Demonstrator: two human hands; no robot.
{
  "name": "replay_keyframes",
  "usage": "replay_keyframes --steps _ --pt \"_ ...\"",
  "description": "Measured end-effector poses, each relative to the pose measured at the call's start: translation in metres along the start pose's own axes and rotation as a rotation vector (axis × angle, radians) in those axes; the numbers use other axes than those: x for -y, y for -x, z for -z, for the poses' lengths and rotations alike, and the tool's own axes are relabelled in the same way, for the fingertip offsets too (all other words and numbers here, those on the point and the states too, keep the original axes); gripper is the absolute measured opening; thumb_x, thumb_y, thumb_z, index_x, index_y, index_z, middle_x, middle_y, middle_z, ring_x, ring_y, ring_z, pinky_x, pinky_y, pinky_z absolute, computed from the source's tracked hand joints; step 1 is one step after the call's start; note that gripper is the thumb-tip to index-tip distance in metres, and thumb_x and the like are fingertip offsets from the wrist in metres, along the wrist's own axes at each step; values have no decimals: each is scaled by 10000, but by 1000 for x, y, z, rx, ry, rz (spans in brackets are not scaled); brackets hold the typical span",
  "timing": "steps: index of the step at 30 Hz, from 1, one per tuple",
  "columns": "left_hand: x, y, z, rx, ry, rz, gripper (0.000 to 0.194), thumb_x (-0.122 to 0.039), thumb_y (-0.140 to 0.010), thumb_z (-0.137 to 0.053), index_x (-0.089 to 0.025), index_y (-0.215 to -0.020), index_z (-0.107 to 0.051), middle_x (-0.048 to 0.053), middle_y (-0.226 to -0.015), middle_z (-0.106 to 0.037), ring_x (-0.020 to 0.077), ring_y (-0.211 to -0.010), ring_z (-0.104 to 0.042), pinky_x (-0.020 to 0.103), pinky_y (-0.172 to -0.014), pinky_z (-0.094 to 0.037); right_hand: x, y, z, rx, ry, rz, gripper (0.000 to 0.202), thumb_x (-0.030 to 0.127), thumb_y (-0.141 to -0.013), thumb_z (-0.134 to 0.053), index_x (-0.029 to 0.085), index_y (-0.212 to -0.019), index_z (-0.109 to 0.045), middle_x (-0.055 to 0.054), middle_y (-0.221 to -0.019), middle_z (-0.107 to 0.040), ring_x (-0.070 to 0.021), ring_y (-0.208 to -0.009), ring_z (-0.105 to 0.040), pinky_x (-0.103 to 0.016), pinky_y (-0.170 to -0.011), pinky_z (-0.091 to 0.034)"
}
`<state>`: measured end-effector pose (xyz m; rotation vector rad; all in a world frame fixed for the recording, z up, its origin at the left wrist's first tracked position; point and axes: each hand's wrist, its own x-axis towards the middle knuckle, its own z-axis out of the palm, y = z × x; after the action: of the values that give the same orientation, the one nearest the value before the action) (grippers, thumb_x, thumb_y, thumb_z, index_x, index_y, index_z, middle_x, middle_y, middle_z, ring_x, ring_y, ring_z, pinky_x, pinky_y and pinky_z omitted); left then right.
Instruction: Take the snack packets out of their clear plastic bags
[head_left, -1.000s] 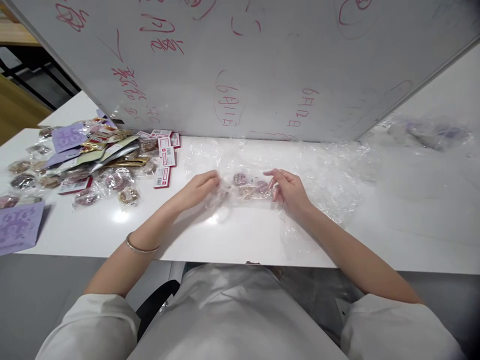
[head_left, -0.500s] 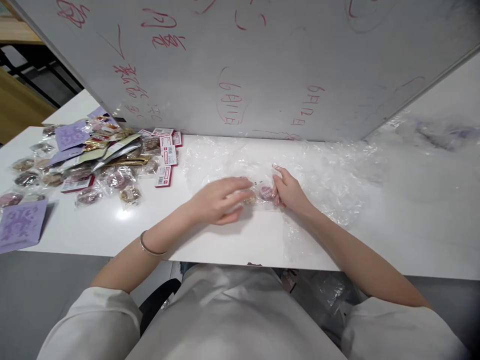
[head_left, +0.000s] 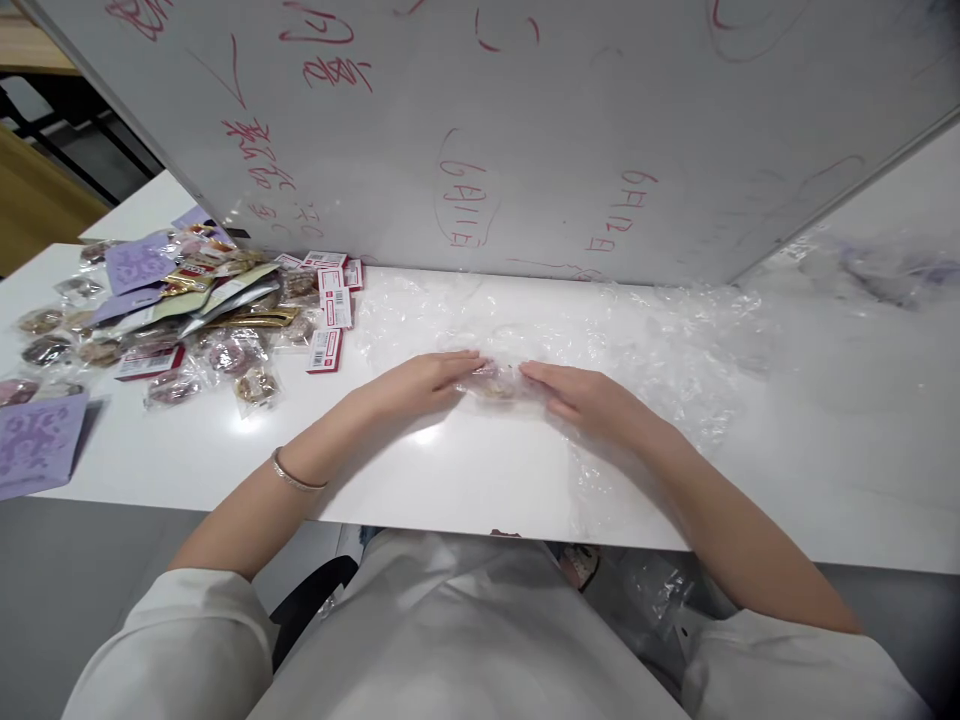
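Between my hands on the white table lies a clear plastic bag (head_left: pixel 495 384) with small pinkish and tan wrapped items inside, blurred. My left hand (head_left: pixel 435 380) rests at the bag's left side, fingers stretched out, fingertips touching its upper edge. At the right side, my right hand (head_left: pixel 581 392) lies with straight fingers pointing left, touching or very near the plastic. Neither hand is wrapped round anything. Crumpled clear plastic bags (head_left: pixel 660 350) spread behind and to the right of my hands.
To the left is a pile of wrapped snacks (head_left: pixel 255 388), gold and pale packets (head_left: pixel 225 300), red-and-white boxes (head_left: pixel 325 350) and a purple packet (head_left: pixel 37 440). A whiteboard (head_left: pixel 540 120) with red writing stands along the back. More plastic (head_left: pixel 892 265) lies at the far right.
My right hand has let go of the bag's right edge and flattened, its fingers now straight. My left hand has shifted slightly left. The bag's contents sit further left.
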<state>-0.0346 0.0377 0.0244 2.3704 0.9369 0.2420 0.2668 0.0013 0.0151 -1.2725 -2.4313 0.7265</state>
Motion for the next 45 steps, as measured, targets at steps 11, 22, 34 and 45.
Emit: replay_keyframes --steps 11,22,34,45 --pt "8 0 0 -196 59 383 242 -343 -962 -459 -180 -1005 -633 36 -758 -650 163 -654 -595 305 -681 -460 -4 -18 -7 -165 -135 -410 291 476 -937 -533 225 -876 -668 -12 -729 -650 -163 -633 -555 -301 -596 -396" --pt "-15 9 -10 -99 -361 -162 515 -192 -853 -569 -213 -1362 -497 149 -1508 -454 337 -1391 -398 542 -1144 -316 6 -7 -10 -123 221 254 626 234 -858 -602 277 -1469 -478 -89 -1506 -509 -301 -1377 -483 -505 -1085 -455" --pt "-8 7 -9 -154 -185 272 480 -237 -986 -382 -177 -1461 -407 140 -1187 -611 191 -799 -638 334 -748 -497 2 -17 -19 -193 -48 -221 469 358 -1001 -388 206 -1430 -503 -110 -1035 -701 -232 -817 -671 -380 -740 -526" --pt "-37 16 -25 -219 -604 185 383 -195 -909 -475 -136 -1263 -607 164 -1102 -631 325 -1038 -533 439 -838 -444 25 -1 -33 -219 680 97 530 121 -829 -514 2 -1341 -585 -209 -1232 -691 -311 -1084 -632 -433 -895 -457"
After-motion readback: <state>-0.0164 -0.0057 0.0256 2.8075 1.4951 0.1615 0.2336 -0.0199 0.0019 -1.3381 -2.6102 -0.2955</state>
